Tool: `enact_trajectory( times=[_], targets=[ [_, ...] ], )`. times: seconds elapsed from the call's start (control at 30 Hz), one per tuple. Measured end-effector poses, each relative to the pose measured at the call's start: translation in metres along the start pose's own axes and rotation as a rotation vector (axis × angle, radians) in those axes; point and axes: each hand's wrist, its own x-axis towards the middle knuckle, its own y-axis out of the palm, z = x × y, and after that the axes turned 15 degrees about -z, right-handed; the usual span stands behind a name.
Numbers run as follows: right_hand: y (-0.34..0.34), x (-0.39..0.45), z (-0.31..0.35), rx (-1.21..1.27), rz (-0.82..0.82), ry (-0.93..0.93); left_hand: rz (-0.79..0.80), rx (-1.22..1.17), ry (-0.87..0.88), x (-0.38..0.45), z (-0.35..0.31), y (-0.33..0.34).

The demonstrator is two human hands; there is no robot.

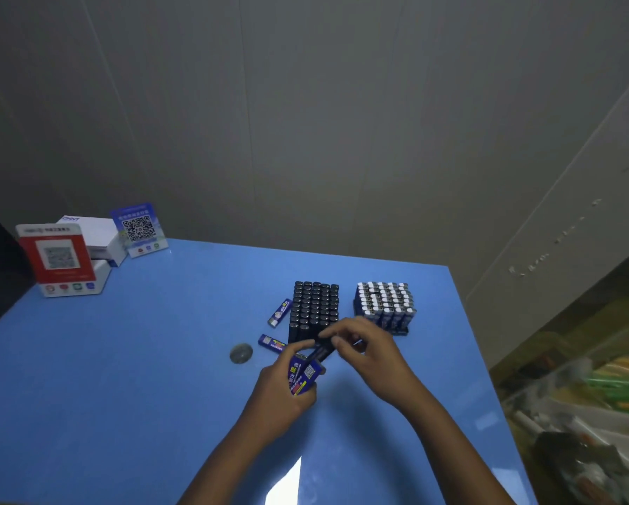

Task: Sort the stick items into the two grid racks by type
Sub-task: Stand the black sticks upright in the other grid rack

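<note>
Two grid racks stand on the blue table (123, 359). The left rack (314, 309) is packed with black sticks; the right rack (384, 306) holds blue sticks with silver tops. My left hand (280, 391) grips a bundle of blue labelled sticks (302, 375). My right hand (367, 355) pinches a black stick (320, 353) just in front of the black rack, its other end near the bundle. Two loose blue sticks lie on the table left of the black rack, one (280, 312) farther back and one (272, 343) nearer my left hand.
A round grey disc (241, 353) lies left of my hands. QR-code stands, red (57, 258) and blue (139, 229), and white boxes (94, 236) sit at the far left corner. A cluttered shelf (590, 413) lies beyond the table's right edge.
</note>
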Motion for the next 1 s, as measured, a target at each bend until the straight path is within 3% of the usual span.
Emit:
enact_trajectory(
  times=[0.23, 0.37, 0.5, 0.63, 1.0],
  targets=[
    [0.013, -0.017, 0.006, -0.016, -0.249, 0.179, 0.031, -0.039, -0.103, -0.019, 0.029, -0.039],
    [0.023, -0.019, 0.002, -0.109, -0.274, 0.175, 0.017, -0.047, -0.123, -0.015, 0.036, -0.048],
    [0.028, -0.011, -0.009, -0.225, -0.248, 0.135, 0.002, -0.044, -0.134, -0.004, 0.035, -0.048],
    [0.029, 0.01, -0.03, -0.448, -0.222, -0.028, -0.009, -0.031, -0.13, 0.016, 0.037, -0.045],
    [0.047, 0.063, -0.069, -0.529, -0.056, -0.064, -0.066, -0.06, -0.159, 0.075, 0.051, -0.022]
  ],
)
